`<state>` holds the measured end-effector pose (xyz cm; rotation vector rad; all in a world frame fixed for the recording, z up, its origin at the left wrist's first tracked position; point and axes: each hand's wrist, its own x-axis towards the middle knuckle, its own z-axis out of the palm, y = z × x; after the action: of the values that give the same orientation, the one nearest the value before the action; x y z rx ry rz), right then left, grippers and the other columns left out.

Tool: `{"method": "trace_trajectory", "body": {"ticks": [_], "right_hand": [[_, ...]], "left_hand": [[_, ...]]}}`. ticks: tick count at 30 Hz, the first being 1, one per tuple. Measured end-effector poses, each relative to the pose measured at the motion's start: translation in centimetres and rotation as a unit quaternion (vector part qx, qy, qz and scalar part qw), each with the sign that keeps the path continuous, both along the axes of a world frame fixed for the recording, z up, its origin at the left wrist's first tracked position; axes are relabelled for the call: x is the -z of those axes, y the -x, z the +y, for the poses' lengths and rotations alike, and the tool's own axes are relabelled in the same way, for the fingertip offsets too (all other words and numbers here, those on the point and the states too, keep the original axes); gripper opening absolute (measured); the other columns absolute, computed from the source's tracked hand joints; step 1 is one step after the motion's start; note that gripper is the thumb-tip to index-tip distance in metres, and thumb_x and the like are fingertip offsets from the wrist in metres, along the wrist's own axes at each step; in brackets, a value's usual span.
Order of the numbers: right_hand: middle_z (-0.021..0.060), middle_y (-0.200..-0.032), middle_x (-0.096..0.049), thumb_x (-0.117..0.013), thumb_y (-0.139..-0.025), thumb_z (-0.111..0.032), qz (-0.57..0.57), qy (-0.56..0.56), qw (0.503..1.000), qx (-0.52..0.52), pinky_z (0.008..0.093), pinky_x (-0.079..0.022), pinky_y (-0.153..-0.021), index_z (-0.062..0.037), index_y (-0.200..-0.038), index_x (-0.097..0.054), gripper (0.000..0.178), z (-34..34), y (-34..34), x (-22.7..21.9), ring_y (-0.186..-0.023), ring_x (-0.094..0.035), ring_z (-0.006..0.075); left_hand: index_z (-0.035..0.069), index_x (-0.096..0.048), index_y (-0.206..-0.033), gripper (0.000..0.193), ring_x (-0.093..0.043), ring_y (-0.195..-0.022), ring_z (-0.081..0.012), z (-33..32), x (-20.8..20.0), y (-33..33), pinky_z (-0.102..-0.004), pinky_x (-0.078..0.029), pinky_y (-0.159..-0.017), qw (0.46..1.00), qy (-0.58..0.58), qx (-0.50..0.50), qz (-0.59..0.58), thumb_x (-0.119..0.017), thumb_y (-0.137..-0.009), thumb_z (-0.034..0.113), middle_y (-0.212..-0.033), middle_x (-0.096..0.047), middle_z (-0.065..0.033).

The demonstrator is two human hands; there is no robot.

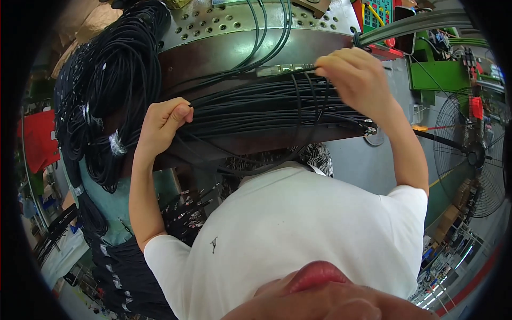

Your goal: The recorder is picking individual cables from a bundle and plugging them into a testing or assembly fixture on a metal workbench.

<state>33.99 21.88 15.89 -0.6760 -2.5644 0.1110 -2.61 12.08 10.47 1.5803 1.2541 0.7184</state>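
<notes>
A black cable (pixel 256 78) runs stretched between my two hands above the bench. My left hand (pixel 164 121) is closed round it at the left, thumb pressed on the fingers. At the right, my right hand (pixel 353 79) pinches the cable's other part, fingers bent together. Just below this cable lies a long bundle of straight black cables (pixel 245 111), with metal-looking tips (pixel 369 128) at its right end. A few loose cables cross over the bundle near its middle. What exactly sits inside each closed hand is hidden by the fingers.
Large coils of black cable (pixel 125 58) hang over the bench's left side, some tied with shiny wrap (pixel 117 143). A metal plate with holes (pixel 213 22) stands at the back. At the right are a floor fan (pixel 474 154) and green machinery (pixel 440 76).
</notes>
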Motion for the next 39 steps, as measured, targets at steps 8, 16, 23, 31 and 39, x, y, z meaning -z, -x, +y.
{"method": "trace_trajectory", "body": {"ticks": [8,16,23,31,39], "right_hand": [[0.0022,-0.084,-0.066,-0.072,-0.078,-0.012,-0.013,-0.078,0.99,0.121,0.0332,-0.049,-0.067,-0.0065,-0.087,-0.067,0.012,0.2,-9.7,-0.1,-0.077,-0.064,0.0233],[0.0024,-0.091,-0.068,-0.076,-0.076,-0.008,-0.006,-0.12,0.982,0.147,0.0311,-0.051,-0.067,-0.0081,-0.106,-0.067,0.03,0.3,-10.1,3.4,-0.077,-0.065,0.0198],[0.0034,-0.095,-0.07,-0.077,-0.075,-0.009,0.066,-0.152,0.974,0.152,0.0322,-0.054,-0.07,-0.0067,-0.097,-0.066,0.025,1.2,-7.2,5.0,-0.082,-0.068,0.0216],[0.0055,-0.105,-0.071,-0.064,-0.083,0.002,0.152,0.12,0.973,0.127,0.0325,-0.054,-0.081,-0.0038,-0.099,-0.064,0.017,0.3,-4.0,7.5,-0.093,-0.068,0.0244],[0.0098,-0.111,-0.069,-0.051,-0.087,0.014,0.131,0.253,0.955,0.083,0.0269,-0.054,-0.085,0.0011,-0.104,-0.063,0.025,0.9,-4.7,7.4,-0.101,-0.067,0.0192]], "left_hand": [[0.0,-0.054,-0.073,0.042,-0.043,-0.057,-0.008,0.3,-0.7,-0.2,-0.0242,-0.033,-0.054,1.0,0.012,0.013,0.002,-0.05,-0.101,0.03,-0.061,-0.048,-0.0006],[0.004,-0.059,-0.071,0.028,-0.05,-0.064,-0.0249,1.6,-6.1,-7.1,-0.034,-0.04,-0.062,0.97,-0.071,0.226,0.063,-0.068,-0.083,0.027,-0.065,-0.054,-0.0077],[0.003,-0.058,-0.07,0.024,-0.048,-0.058,-0.0273,2.2,-6.1,-9.9,-0.037,-0.039,-0.055,0.948,-0.026,0.316,0.028,-0.069,-0.083,0.02,-0.061,-0.05,-0.0077],[0.001,-0.068,-0.089,0.029,-0.061,-0.069,-0.021,4.0,-4.1,-9.6,-0.0314,-0.047,-0.062,0.947,0.059,0.306,-0.084,-0.07,-0.086,0.03,-0.075,-0.063,-0.0086],[0.0,-0.068,-0.09,0.035,-0.062,-0.072,-0.0194,4.6,-3.4,-8.2,-0.0301,-0.047,-0.066,0.965,0.066,0.236,-0.091,-0.064,-0.09,0.034,-0.078,-0.065,-0.0092]]}}
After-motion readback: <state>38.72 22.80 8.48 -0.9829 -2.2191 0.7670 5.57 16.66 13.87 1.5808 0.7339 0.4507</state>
